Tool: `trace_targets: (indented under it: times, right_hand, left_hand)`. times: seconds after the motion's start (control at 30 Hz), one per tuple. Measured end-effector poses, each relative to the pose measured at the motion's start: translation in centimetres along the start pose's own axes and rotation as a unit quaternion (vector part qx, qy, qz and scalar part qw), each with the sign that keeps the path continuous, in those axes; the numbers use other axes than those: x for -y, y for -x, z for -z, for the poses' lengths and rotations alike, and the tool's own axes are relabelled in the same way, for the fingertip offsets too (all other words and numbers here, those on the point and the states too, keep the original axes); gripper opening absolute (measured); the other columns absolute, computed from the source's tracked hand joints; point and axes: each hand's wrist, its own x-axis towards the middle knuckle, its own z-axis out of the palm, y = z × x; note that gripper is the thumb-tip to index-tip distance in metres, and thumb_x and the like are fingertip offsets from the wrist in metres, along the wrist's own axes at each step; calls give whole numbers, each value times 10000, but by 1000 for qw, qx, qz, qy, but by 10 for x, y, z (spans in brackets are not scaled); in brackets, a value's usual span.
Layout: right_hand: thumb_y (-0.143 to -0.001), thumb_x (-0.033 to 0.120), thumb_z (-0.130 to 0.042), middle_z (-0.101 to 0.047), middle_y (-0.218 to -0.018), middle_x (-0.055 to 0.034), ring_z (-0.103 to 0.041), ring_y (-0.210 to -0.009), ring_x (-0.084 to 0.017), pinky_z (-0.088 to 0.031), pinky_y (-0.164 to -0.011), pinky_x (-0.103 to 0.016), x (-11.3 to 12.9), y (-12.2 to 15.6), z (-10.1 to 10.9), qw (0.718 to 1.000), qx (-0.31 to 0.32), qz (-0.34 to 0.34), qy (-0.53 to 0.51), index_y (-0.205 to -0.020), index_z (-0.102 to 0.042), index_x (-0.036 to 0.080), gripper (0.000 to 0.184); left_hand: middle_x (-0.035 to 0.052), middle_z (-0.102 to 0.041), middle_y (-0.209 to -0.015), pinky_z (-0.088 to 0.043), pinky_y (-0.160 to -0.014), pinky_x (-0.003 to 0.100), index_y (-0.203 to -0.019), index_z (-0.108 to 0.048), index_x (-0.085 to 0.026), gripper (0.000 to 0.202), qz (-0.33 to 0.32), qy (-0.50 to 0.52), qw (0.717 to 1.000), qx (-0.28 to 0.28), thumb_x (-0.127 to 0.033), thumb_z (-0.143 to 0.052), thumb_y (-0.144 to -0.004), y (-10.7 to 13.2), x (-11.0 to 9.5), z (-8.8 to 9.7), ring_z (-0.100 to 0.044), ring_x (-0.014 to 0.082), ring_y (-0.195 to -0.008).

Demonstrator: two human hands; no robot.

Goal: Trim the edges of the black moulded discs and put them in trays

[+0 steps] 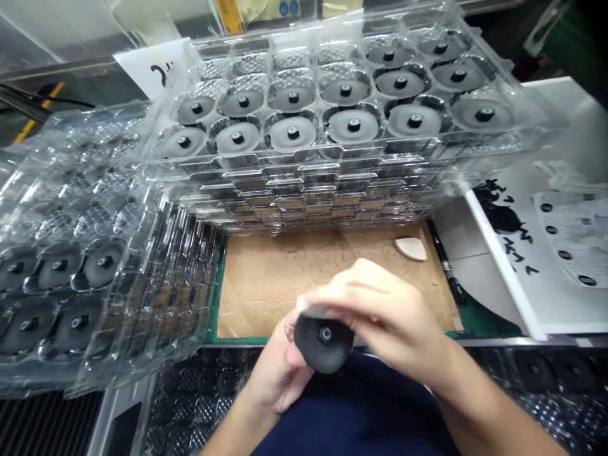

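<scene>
Between my two hands, close in front of my body, is a round black part (323, 345) with a small metal-tipped hub at its centre. My left hand (285, 364) grips it from the left and below. Fingers of my right hand (380, 304) close over its top and right edge. Beyond the hands stands a stack of clear plastic trays (304, 171); its top tray holds several dark round parts (354, 125) with black central hubs. Brown cardboard (266, 272) lies beneath my hands, partly covered by them.
At left, another stack of clear trays (161, 272) holds similar round parts (102, 261). A pale wedge-shaped piece (411, 248) rests on the cardboard. On the right, a white surface (565, 310) carries black scraps (503, 218) and a sheet with black ovals (577, 234). More trays (190, 411) sit below.
</scene>
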Motion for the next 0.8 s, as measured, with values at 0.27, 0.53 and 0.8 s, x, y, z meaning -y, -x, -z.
trace_targets:
  times: [0.27, 0.53, 0.8]
  right_hand:
    - [-859, 376, -566, -715, -1008, -46, -669, -864, -196, -542, -709, -291, -40, 72, -26, 908, -106, -391, -109, -1007, -680, 229, 238]
    - [-867, 326, -571, -705, -1026, -24, -651, -884, -190, -520, -712, -284, -26, 72, -15, 918, -138, -369, -37, -1009, -672, 258, 188]
    - [-929, 144, -436, -699, -777, -28, -497, -605, -150, -389, -561, -315, 21, 13, 11, 987, 55, 70, 131, -990, -687, 204, 265]
  left_hand:
    - [94, -645, -1235, -536, -846, 309, -1132, -646, -235, 608, 33, 108, 988, 109, -363, -823, -565, 0, 3, 12, -647, 259, -1042]
    - [79, -675, -1182, -521, -842, 301, -1119, -658, -246, 621, 35, 57, 993, 98, -379, -834, -539, -4, -1, 9, -650, 246, -1025]
    - [42, -749, -867, -481, -808, 255, -916, -743, -196, 411, 74, -4, 997, 37, -257, -856, -525, -3, 1, 12, -665, 171, -834]
